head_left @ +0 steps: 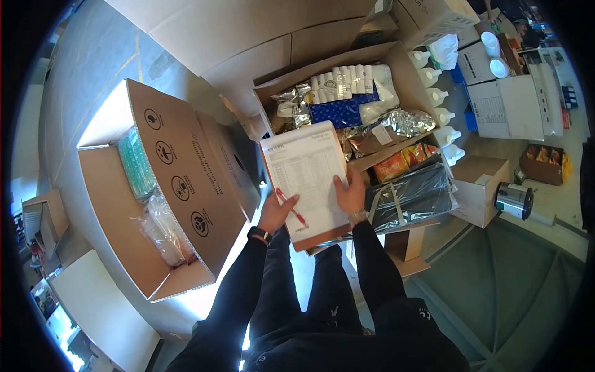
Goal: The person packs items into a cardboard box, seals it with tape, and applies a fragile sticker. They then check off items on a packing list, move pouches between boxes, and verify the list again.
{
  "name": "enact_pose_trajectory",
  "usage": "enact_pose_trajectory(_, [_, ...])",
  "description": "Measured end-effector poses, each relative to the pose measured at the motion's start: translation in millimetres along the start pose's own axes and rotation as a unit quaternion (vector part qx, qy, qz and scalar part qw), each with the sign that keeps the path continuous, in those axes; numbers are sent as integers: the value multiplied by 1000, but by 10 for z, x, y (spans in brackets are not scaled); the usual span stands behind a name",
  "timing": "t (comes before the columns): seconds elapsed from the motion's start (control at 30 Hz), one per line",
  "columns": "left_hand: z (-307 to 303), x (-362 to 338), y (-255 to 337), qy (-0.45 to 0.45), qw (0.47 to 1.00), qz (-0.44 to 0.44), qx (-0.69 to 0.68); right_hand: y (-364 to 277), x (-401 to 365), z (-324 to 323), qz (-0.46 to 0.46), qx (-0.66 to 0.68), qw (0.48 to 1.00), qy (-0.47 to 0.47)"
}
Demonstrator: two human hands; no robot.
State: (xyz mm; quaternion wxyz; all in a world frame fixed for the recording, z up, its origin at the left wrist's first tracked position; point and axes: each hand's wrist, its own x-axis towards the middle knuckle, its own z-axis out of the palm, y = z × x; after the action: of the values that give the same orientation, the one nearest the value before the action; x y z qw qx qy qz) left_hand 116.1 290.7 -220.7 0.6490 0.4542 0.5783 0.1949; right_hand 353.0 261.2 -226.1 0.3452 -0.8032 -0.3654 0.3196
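Note:
A brown clipboard point(322, 240) with a printed packing list point(304, 167) on it is held out in front of my body. My left hand point(276, 212) grips its left edge, thumb on top. Under that thumb a red pen point(299, 216) lies slantwise across the paper. The clipboard's right edge is in my right hand point(351, 193), thumb on the sheet and the other fingers mostly hidden. Just beyond the clipboard stands an open carton point(406, 53) packed with white rolls point(341, 84), a blue patterned packet point(338, 111) and silver foil packs point(409, 123).
At left, an open cardboard box point(180, 149) holds green packs point(136, 162) and clear-wrapped items point(164, 229). Several white bottles point(437, 97) line the carton's right side. Black-wrapped goods point(412, 195) and orange packets point(392, 165) sit right of my right hand, near a metal canister point(514, 201).

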Motion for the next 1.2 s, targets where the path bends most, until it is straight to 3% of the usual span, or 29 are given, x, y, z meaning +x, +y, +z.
enact_pose_trajectory(0.03, [30, 45, 42, -3, 1000, -2, -3, 50, 72, 43, -114, -54, 991, 40])
enact_pose_trajectory(0.17, [64, 77, -82, -2, 996, -53, 70, -117, 6, 8, -88, -117, 989, 36])
enact_pose_trajectory(0.23, [48, 135, -234, -5, 996, -79, 47, -239, -29, -24, -66, -267, 959, 63])
enact_pose_trajectory(0.33, [63, 99, -332, -8, 997, -78, 20, -195, -63, -25, -56, -211, 971, 102])
enact_pose_trajectory(0.4, [29, 2, -286, 6, 991, -123, 50, -230, -174, -56, -78, -206, 969, 114])
enact_pose_trajectory(0.53, [-81, -525, -438, 95, 980, -135, -109, -730, -530, -68, -108, -197, 967, 119])
enact_pose_trajectory(0.6, [-286, -927, -658, 90, 989, -116, 9, -1025, -695, 1, -162, -174, 964, 119])
enact_pose_trajectory(0.7, [-934, -1716, -1130, 62, 988, -140, 20, -1385, -926, 214, -189, -10, 978, -90])
enact_pose_trajectory(0.73, [-1275, -1995, -1683, 65, 985, -160, 0, -1601, -1016, 287, -140, 69, 968, -197])
enact_pose_trajectory(0.77, [-1827, -2311, -2518, 56, 977, -204, -4, -1752, -1113, 390, -167, 58, 956, -236])
enact_pose_trajectory(0.8, [-2317, -2666, -3007, 110, 980, -102, 128, -1898, -1193, 498, -195, 46, 941, -272])
enact_pose_trajectory(0.83, [-2530, -2805, -2287, 321, 893, -271, -162, -2073, -1275, 600, -211, 58, 929, -298])
enact_pose_trajectory(0.87, [-3383, -3123, -2988, 144, 868, -53, -472, -2240, -1380, 696, -225, 70, 916, -326])
enact_pose_trajectory(0.9, [-3400, -3108, -2386, 428, 860, -45, -274, -2362, -1491, 774, -247, 44, 904, -346])
enact_pose_trajectory(0.93, [-3548, -3220, -1799, 447, 853, -24, -269, -2426, -1586, 898, -254, 44, 899, -354])
enact_pose_trajectory(0.97, [-3690, -3106, -972, 339, 851, 12, -402, -2466, -1686, 1025, -244, 41, 896, -368])
enact_pose_trajectory(1.0, [-3833, -3124, -629, 319, 880, -36, -349, -2493, -1766, 1115, -235, 38, 893, -382])
enact_pose_trajectory(1.07, [-3779, -2986, -270, 285, 936, 22, -208, -2398, -1870, 1217, -271, 62, 895, -349])
enact_pose_trajectory(1.13, [-3660, -2858, -32, 245, 968, -28, 51, -2122, -1881, 1402, -296, 93, 900, -305])
enact_pose_trajectory(1.2, [-3593, -2595, -208, 356, 894, 80, 262, -2422, -1900, 1111, -154, 85, 917, -357])
